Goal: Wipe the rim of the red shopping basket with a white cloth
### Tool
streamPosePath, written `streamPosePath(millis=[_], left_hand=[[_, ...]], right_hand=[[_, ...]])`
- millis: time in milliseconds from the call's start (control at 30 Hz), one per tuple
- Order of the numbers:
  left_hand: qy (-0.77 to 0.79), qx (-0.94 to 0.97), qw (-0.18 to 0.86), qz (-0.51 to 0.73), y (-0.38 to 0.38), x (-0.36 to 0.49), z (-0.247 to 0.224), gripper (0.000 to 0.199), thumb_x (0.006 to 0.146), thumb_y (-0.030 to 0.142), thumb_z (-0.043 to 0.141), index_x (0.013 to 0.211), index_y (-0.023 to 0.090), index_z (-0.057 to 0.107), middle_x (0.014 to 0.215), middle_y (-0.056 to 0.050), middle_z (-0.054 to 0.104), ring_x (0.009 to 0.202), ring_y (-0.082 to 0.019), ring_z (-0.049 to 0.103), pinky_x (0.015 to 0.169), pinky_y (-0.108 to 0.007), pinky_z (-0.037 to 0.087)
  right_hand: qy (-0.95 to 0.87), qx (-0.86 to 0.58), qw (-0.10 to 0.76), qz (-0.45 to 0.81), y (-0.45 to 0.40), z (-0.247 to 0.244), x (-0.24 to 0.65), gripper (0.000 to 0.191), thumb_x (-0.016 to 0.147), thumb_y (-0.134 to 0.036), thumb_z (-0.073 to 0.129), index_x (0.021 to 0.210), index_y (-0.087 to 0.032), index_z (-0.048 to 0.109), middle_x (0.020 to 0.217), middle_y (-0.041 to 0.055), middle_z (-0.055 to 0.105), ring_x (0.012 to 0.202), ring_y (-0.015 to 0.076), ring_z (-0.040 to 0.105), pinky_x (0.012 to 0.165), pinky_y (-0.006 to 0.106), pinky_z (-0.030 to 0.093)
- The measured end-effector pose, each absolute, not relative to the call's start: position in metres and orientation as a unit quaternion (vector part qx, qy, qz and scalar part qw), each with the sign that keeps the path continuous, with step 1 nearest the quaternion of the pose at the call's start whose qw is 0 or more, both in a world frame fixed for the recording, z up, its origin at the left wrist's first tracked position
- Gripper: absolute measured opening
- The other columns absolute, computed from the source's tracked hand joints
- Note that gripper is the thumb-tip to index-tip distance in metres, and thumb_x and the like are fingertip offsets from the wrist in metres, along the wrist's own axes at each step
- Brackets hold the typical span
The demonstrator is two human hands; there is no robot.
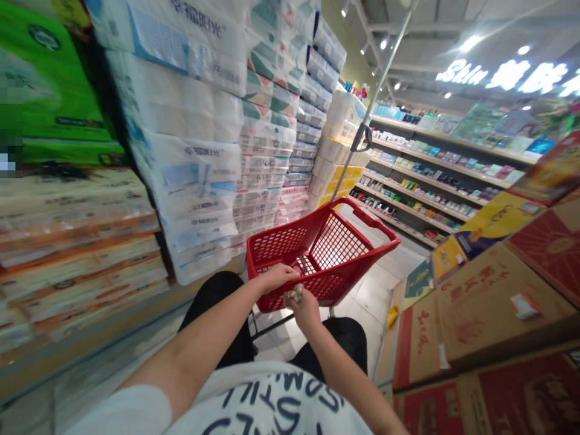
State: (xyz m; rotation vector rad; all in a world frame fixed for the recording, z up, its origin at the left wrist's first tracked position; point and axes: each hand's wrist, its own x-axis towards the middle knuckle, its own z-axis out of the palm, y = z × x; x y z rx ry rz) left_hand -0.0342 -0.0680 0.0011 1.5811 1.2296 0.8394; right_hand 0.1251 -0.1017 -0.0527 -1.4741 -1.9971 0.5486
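A red plastic shopping basket on a wheeled frame (357, 275) stands just in front of my knees. My left hand (278, 277) is over its near rim, with the fingers bent and close together; whatever may be between them is too small to make out. Beside it, slightly lower and nearer to me, my right hand (308, 309) is closed around a small crumpled bundle with a pale, mottled pattern (294, 295). The bundle is held just outside the basket's near wall. Most of the basket's floor is hidden by that wall and my hands.
Tall stacks of wrapped tissue packs (194, 163) line the left, with green packages (54, 90) nearer me. Cardboard cartons (493, 302) are piled at right. A thin pole with a dark loop (362, 138) rises behind the basket. Stocked shelves (421, 157) stand farther back.
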Motion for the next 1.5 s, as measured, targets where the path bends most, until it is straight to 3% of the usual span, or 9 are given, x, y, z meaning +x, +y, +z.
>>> streamPosePath(millis=[200, 367, 533, 700, 833, 1000, 1133, 1300, 1500], left_hand=[[0.509, 0.663, 0.427, 0.345, -0.066, -0.035, -0.001, 0.04, 0.074, 0.051, 0.054, 0.068, 0.013, 0.067, 0.06, 0.001, 0.057, 0.06, -0.013, 0.048, 0.058, -0.025, 0.035], [0.498, 0.673, 0.414, 0.356, -0.067, -0.036, -0.002, 0.039, 0.074, 0.05, 0.053, 0.064, 0.014, 0.064, 0.059, 0.001, 0.056, 0.06, -0.012, 0.046, 0.058, -0.024, 0.034], [0.503, 0.679, 0.408, 0.346, -0.066, -0.036, -0.002, 0.039, 0.076, 0.049, 0.052, 0.063, 0.014, 0.064, 0.056, 0.002, 0.053, 0.057, -0.012, 0.044, 0.056, -0.024, 0.033], [0.503, 0.691, 0.386, 0.346, -0.066, -0.037, -0.003, 0.037, 0.077, 0.047, 0.053, 0.069, 0.014, 0.068, 0.062, 0.0, 0.059, 0.059, -0.012, 0.048, 0.056, -0.024, 0.033], [0.514, 0.683, 0.387, 0.346, -0.068, -0.038, -0.005, 0.036, 0.076, 0.046, 0.056, 0.071, 0.014, 0.07, 0.061, 0.001, 0.06, 0.06, -0.012, 0.049, 0.056, -0.024, 0.033], [0.522, 0.682, 0.377, 0.346, -0.07, -0.039, -0.005, 0.035, 0.077, 0.046, 0.056, 0.073, 0.015, 0.072, 0.059, 0.001, 0.06, 0.06, -0.012, 0.048, 0.057, -0.024, 0.033], [0.52, 0.691, 0.366, 0.344, -0.069, -0.038, -0.005, 0.033, 0.077, 0.043, 0.056, 0.069, 0.014, 0.071, 0.057, 0.001, 0.058, 0.058, -0.012, 0.047, 0.055, -0.025, 0.031], [0.515, 0.699, 0.357, 0.344, -0.071, -0.039, -0.003, 0.034, 0.079, 0.044, 0.054, 0.072, 0.015, 0.071, 0.06, 0.001, 0.061, 0.06, -0.012, 0.049, 0.057, -0.025, 0.031], [0.524, 0.697, 0.35, 0.342, -0.071, -0.039, -0.003, 0.034, 0.077, 0.045, 0.055, 0.07, 0.015, 0.071, 0.058, 0.001, 0.06, 0.06, -0.012, 0.049, 0.055, -0.024, 0.031]], right_hand=[[-0.761, -0.543, 0.299, 0.19, -0.105, -0.055, 0.118, 0.02, 0.076, -0.02, 0.057, 0.095, -0.021, 0.061, 0.09, 0.0033, 0.066, 0.088, 0.0179, 0.06, 0.076, 0.023, 0.042], [-0.754, -0.578, 0.227, 0.212, -0.109, -0.053, 0.112, 0.014, 0.075, -0.02, 0.059, 0.089, -0.022, 0.061, 0.077, 0.0009, 0.065, 0.075, 0.0175, 0.06, 0.066, 0.022, 0.04], [-0.774, -0.547, 0.27, 0.172, -0.112, -0.051, 0.109, 0.016, 0.078, -0.024, 0.058, 0.093, -0.022, 0.062, 0.085, 0.0035, 0.066, 0.081, 0.0181, 0.06, 0.069, 0.023, 0.039], [-0.772, -0.576, 0.196, 0.183, -0.113, -0.046, 0.106, 0.011, 0.076, -0.025, 0.06, 0.086, -0.021, 0.063, 0.073, 0.0036, 0.066, 0.069, 0.0187, 0.059, 0.061, 0.024, 0.035], [-0.792, -0.543, 0.235, 0.15, -0.114, -0.043, 0.105, 0.016, 0.081, -0.029, 0.057, 0.093, -0.02, 0.062, 0.084, 0.0058, 0.067, 0.076, 0.0189, 0.06, 0.065, 0.024, 0.036], [-0.772, -0.589, 0.153, 0.185, -0.115, -0.044, 0.104, 0.015, 0.079, -0.03, 0.059, 0.089, -0.019, 0.064, 0.076, 0.0061, 0.067, 0.07, 0.0204, 0.06, 0.059, 0.024, 0.034], [-0.783, -0.553, 0.239, 0.154, -0.116, -0.044, 0.103, 0.018, 0.082, -0.03, 0.055, 0.094, -0.02, 0.063, 0.085, 0.0067, 0.067, 0.078, 0.0199, 0.061, 0.065, 0.024, 0.037], [-0.77, -0.587, 0.177, 0.175, -0.114, -0.044, 0.105, 0.014, 0.079, -0.03, 0.059, 0.088, -0.02, 0.065, 0.075, 0.0059, 0.067, 0.07, 0.0201, 0.061, 0.06, 0.024, 0.035], [-0.778, -0.566, 0.222, 0.156, -0.116, -0.044, 0.106, 0.018, 0.081, -0.032, 0.057, 0.092, -0.019, 0.064, 0.084, 0.0073, 0.068, 0.078, 0.0206, 0.061, 0.064, 0.025, 0.036]])
